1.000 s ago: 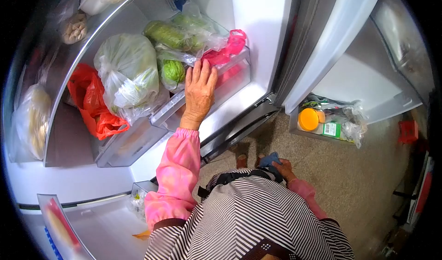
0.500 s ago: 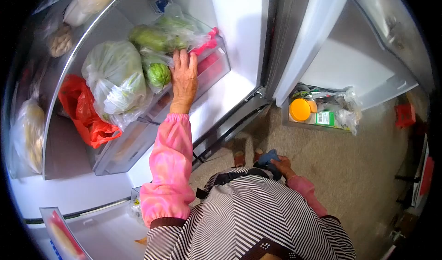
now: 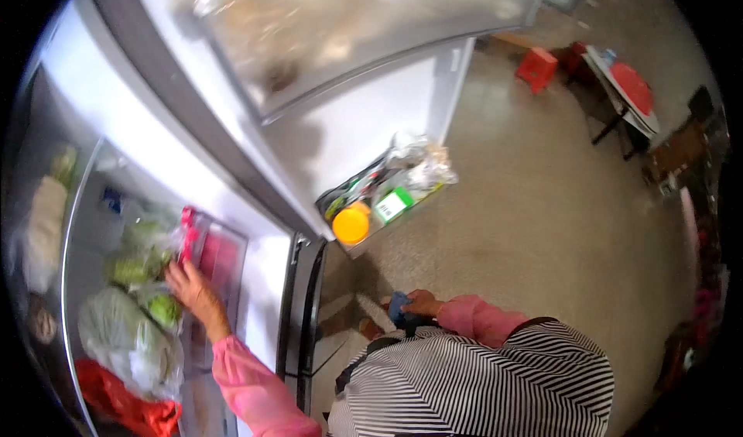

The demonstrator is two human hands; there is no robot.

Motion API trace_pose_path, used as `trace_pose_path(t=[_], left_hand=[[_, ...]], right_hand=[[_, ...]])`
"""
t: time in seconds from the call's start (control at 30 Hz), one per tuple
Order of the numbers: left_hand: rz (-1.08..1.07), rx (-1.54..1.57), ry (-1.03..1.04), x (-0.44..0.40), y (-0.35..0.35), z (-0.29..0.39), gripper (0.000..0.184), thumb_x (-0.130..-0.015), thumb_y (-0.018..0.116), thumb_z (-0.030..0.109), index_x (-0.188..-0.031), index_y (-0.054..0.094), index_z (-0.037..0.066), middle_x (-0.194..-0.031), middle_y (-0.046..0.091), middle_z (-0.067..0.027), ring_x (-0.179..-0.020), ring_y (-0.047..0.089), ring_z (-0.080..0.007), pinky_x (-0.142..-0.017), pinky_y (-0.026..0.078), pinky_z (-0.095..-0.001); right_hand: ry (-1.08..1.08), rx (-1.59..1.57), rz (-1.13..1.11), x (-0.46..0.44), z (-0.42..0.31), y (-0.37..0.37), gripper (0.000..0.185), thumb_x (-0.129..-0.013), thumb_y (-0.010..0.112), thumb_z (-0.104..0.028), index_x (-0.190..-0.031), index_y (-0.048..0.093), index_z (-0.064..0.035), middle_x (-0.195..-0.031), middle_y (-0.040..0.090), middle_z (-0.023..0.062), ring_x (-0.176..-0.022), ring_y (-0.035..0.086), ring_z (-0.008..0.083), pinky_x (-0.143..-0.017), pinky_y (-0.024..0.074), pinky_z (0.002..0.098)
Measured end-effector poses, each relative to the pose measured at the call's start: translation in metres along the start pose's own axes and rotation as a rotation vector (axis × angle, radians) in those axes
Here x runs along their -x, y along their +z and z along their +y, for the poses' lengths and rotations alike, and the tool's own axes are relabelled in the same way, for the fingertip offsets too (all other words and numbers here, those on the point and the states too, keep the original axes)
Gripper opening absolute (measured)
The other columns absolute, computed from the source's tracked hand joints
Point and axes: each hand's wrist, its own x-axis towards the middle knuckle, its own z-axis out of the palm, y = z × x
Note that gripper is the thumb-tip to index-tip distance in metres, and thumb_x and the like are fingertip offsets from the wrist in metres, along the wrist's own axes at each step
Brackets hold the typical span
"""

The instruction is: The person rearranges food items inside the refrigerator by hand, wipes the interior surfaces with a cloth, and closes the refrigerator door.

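My left hand (image 3: 197, 298) reaches into the fridge with its fingers stretched out, resting against bagged produce on the shelf. Beside its fingertips lie a round, bumpy green vegetable (image 3: 164, 311) and a longer green vegetable (image 3: 131, 270) in clear plastic. A pink bag tie (image 3: 188, 232) shows just beyond the fingers. Closer to me sit a full whitish plastic bag (image 3: 116, 336) and a red plastic bag (image 3: 128, 402). Low in front of my body, my right hand (image 3: 424, 304) is closed around a bunched blue cloth (image 3: 398, 307).
The open fridge door carries a lower bin with an orange-lidded jar (image 3: 350, 226), a green-and-white box (image 3: 393, 205) and plastic bags. Its upper bin (image 3: 387, 58) juts out above. Farther off stand a red stool (image 3: 536, 69) and a small table (image 3: 607, 77).
My view has swung right, so the fridge shelf now lies at the left and more floor shows. My left hand stays by the vegetables; my right still grips the cloth.
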Motion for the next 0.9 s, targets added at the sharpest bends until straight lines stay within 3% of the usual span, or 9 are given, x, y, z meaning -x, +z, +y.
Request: trace_pose_path(t=[0.23,0.33,0.4,0.5,0.63,0.7,0.83,0.9], left_hand=[[-0.004,-0.059,-0.029,-0.001,0.005,0.003,0.029,-0.082,0.051,0.008,-0.111,0.051,0.004,-0.127,0.046,-0.0167,-0.124,0.040,-0.0366,-0.092,0.040,-0.0514],[-0.046,-0.098,-0.064,-0.001,-0.001,0.010,0.029,-0.082,0.050,0.009,-0.110,0.051,0.004,-0.128,0.045,-0.0166,-0.126,0.039,-0.0352,-0.094,0.039,-0.0515],[-0.078,-0.154,-0.081,-0.003,-0.009,0.018,0.030,-0.082,0.050,0.010,-0.112,0.051,0.005,-0.130,0.045,-0.0163,-0.128,0.038,-0.0345,-0.094,0.039,-0.0510],[-0.054,-0.274,-0.058,0.008,-0.001,0.020,0.042,-0.085,0.047,0.012,-0.127,0.046,0.006,-0.139,0.040,-0.0157,-0.132,0.034,-0.0322,-0.098,0.037,-0.0490],[0.045,-0.284,-0.076,0.037,-0.010,0.050,0.045,-0.088,0.044,0.013,-0.132,0.043,0.005,-0.144,0.037,-0.0148,-0.135,0.032,-0.0305,-0.100,0.035,-0.0467],[0.124,-0.246,-0.037,0.050,-0.015,0.067,0.044,-0.088,0.045,0.014,-0.131,0.045,0.003,-0.146,0.035,-0.0144,-0.136,0.030,-0.0307,-0.100,0.034,-0.0451],[-0.038,-0.182,-0.068,0.092,-0.028,0.126,0.044,-0.083,0.047,0.015,-0.125,0.048,0.002,-0.145,0.035,-0.0174,-0.137,0.029,-0.0328,-0.100,0.033,-0.0458],[-0.103,-0.086,-0.083,0.120,-0.029,0.154,0.044,-0.080,0.052,0.011,-0.122,0.050,0.001,-0.144,0.035,-0.0191,-0.136,0.029,-0.0346,-0.101,0.033,-0.0465]], right_hand=[[0.193,0.061,-0.017,0.040,0.016,-0.017,0.034,-0.076,0.067,-0.041,-0.094,0.071,-0.0121,-0.087,0.069,0.0105,-0.083,0.065,0.0208,-0.076,0.0484,0.0324],[0.078,0.000,0.036,0.040,0.054,-0.005,0.033,-0.076,0.067,-0.041,-0.094,0.071,-0.0130,-0.091,0.069,0.0096,-0.086,0.064,0.0222,-0.077,0.0476,0.0320],[0.125,0.015,0.009,0.043,0.055,-0.016,0.034,-0.076,0.067,-0.041,-0.094,0.070,-0.0119,-0.093,0.069,0.0098,-0.087,0.064,0.0222,-0.077,0.0472,0.0319],[0.136,0.024,-0.015,0.042,0.058,-0.035,0.038,-0.076,0.067,-0.042,-0.095,0.070,-0.0089,-0.093,0.068,0.0110,-0.088,0.064,0.0222,-0.078,0.0468,0.0323],[-0.032,0.042,0.154,0.053,0.097,-0.059,0.041,-0.076,0.068,-0.042,-0.093,0.069,-0.0054,-0.091,0.068,0.0140,-0.085,0.063,0.0226,-0.076,0.0472,0.0339],[0.012,-0.071,0.103,0.062,0.121,-0.079,0.040,-0.075,0.069,-0.042,-0.091,0.070,-0.0053,-0.088,0.068,0.0148,-0.083,0.064,0.0230,-0.075,0.0477,0.0339],[0.292,-0.170,-0.005,0.089,0.148,-0.141,0.039,-0.075,0.069,-0.042,-0.087,0.071,-0.0053,-0.083,0.068,0.0142,-0.079,0.065,0.0237,-0.071,0.0488,0.0344],[0.223,-0.081,0.044,0.095,0.168,-0.153,0.039,-0.075,0.068,-0.043,-0.086,0.071,-0.0057,-0.082,0.068,0.0128,-0.077,0.065,0.0240,-0.070,0.0491,0.0356]])
